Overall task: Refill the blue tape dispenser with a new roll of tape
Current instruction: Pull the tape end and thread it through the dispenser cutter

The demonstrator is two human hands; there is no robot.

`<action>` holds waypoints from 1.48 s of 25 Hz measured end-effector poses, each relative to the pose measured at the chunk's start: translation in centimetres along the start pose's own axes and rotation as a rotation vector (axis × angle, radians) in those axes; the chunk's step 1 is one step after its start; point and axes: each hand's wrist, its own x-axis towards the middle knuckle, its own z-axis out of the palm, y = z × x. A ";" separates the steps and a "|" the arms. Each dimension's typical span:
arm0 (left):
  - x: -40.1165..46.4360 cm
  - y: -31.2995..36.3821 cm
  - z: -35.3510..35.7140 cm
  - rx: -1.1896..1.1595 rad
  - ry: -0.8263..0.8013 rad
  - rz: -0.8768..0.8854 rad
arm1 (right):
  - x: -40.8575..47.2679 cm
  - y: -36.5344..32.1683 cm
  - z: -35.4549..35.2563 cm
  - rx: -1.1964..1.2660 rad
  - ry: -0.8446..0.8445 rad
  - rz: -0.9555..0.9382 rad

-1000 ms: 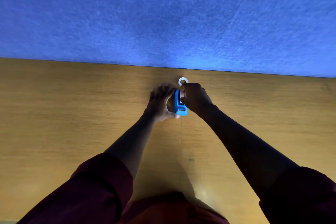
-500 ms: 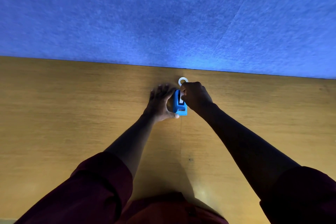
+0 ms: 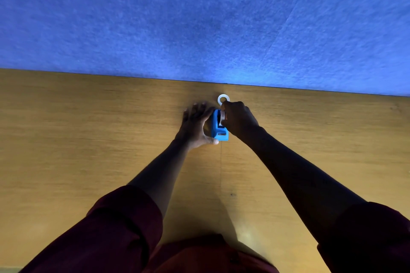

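Observation:
The blue tape dispenser (image 3: 218, 129) stands on the wooden table (image 3: 88, 139), its cutter end toward me. My left hand (image 3: 196, 125) wraps its left side, thumb at the near corner. My right hand (image 3: 238, 118) is over the dispenser's top from the right, fingers pinched on a pale roll of tape (image 3: 222, 116) sitting in the dispenser's slot. A white ring (image 3: 222, 98), seemingly an empty tape core, lies flat on the table just behind my right hand.
A blue felt wall panel (image 3: 199, 17) rises right behind the table's far edge. A seam in the tabletop (image 3: 221, 173) runs toward me from under the dispenser. My dark red sleeves fill the lower corners.
Both hands and the dispenser stay almost in place. My right fingers have shifted slightly on the roll in the slot.

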 end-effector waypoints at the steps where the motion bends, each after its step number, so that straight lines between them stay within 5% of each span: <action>1: 0.0 0.0 0.0 -0.001 0.001 0.001 | 0.1 0.0 -0.1 -0.002 -0.007 0.001; 37: -0.2 0.0 0.0 0.008 -0.001 -0.003 | 0.4 1.0 0.9 0.063 0.004 0.007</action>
